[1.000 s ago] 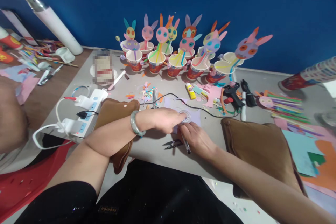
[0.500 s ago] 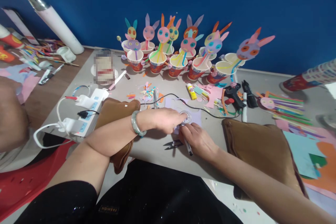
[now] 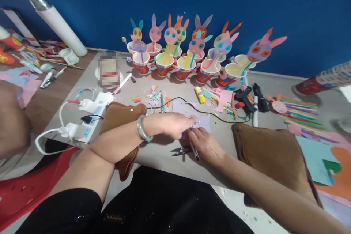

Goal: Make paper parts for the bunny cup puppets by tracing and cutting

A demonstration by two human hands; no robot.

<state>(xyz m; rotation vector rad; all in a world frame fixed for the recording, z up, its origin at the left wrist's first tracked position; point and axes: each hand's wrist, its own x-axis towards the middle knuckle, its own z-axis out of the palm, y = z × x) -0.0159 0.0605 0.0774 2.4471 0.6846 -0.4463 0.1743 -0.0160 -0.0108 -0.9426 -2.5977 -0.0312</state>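
Observation:
My left hand (image 3: pixel 175 125), with a jade-like bangle at the wrist, reaches in from the left. Its fingers are closed and press a round, clear-and-white disc (image 3: pixel 195 121) onto a sheet of light purple paper (image 3: pixel 205 115). Close beside it, my right hand (image 3: pixel 205 142) grips a pen (image 3: pixel 195 152) at the disc's near edge; the tip is hidden by the fingers. Small black thread snips (image 3: pixel 180 151) lie on the table just below the hands.
Several paper cups with rabbit-faced figures (image 3: pixel 186 64) line the wall. A black cable (image 3: pixel 178 98) crosses behind the paper to a glue gun (image 3: pixel 245 98). Brown cushions (image 3: pixel 268 157) flank my arms. A power strip (image 3: pixel 95 117) lies left; another person's arm (image 3: pixel 12 120) shows at far left.
My right hand and the pen have shifted slightly up and left along the disc's edge. My left hand stays in place on the disc.

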